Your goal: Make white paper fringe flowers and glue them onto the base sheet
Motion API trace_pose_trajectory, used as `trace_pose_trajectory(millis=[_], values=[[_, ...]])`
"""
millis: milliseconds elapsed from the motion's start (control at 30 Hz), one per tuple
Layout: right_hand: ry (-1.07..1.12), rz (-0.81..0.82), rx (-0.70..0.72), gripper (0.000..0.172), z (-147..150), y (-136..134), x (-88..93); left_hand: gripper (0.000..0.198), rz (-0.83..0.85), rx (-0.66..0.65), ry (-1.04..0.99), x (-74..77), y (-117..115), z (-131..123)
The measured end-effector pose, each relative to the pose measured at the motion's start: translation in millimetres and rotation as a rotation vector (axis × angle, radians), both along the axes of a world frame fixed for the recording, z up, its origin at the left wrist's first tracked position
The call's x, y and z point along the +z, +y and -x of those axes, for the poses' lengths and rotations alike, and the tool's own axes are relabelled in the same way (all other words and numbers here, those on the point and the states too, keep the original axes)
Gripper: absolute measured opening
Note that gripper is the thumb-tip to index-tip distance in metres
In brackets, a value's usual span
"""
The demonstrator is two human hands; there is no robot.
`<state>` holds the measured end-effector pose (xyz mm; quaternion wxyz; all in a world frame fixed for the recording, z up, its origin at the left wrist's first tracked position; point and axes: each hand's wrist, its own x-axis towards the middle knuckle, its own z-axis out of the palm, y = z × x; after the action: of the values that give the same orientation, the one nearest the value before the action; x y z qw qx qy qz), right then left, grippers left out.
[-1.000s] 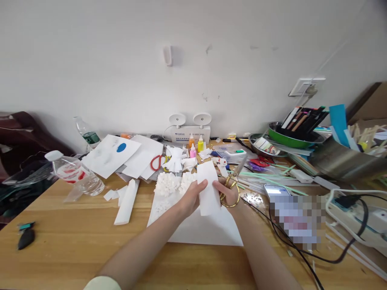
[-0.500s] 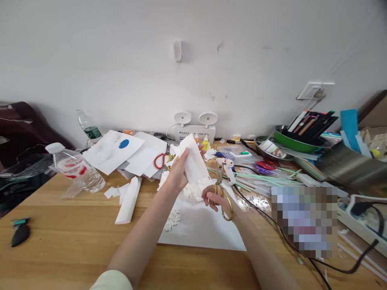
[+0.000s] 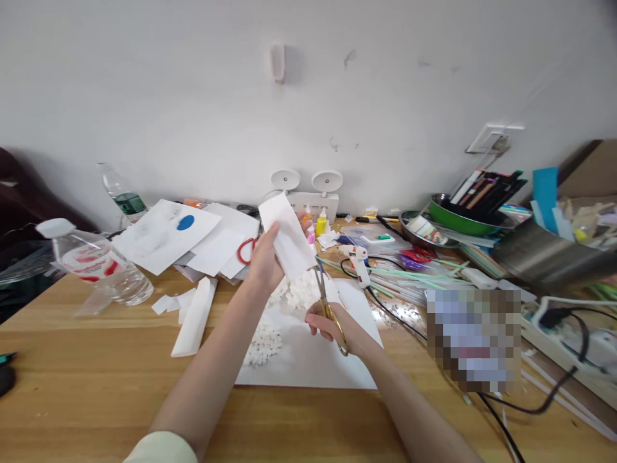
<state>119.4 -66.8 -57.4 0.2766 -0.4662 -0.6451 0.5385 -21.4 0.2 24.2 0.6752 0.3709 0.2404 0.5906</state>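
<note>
Held up in my left hand [image 3: 268, 260] is a folded strip of white paper [image 3: 288, 239], the thumb lying across its front. My right hand [image 3: 332, 326] has its fingers through the handles of gold scissors [image 3: 328, 308]. The scissor blades point up beside the strip's lower right corner; whether they touch it I cannot tell. Under both hands lies a white sheet [image 3: 313, 363] on the table. A heap of white paper bits [image 3: 301, 292] sits below the strip, and a pile of smaller bits [image 3: 264, 342] lies nearer to me.
Left of my arm lie another folded paper strip [image 3: 195, 318] and a water bottle [image 3: 99, 263]. Red-handled scissors [image 3: 245, 251] are behind my left hand. A glue gun [image 3: 359, 265] with a black cord stands to the right, near pale green sticks and a green bowl [image 3: 463, 218].
The scissors have come closer to the paper strip, their blades now at its lower corner. The strip leans more to the left. The whole view has shifted slightly.
</note>
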Motion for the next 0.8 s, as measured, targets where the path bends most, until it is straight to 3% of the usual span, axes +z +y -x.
trace_pose_trajectory(millis=[233,500,800], values=[[-0.049,0.018,-0.033,0.025,1.5,1.1,-0.8,0.034,-0.111,0.049,0.04,2.5,-0.4,-3.6],[-0.08,-0.027,-0.018,0.024,2.4,-2.0,3.9,0.034,-0.11,0.131,0.022,10.7,-2.5,4.6],[-0.061,-0.054,0.0,0.026,1.6,-2.6,-1.1,0.035,-0.085,0.068,-0.023,15.0,-5.8,6.4]])
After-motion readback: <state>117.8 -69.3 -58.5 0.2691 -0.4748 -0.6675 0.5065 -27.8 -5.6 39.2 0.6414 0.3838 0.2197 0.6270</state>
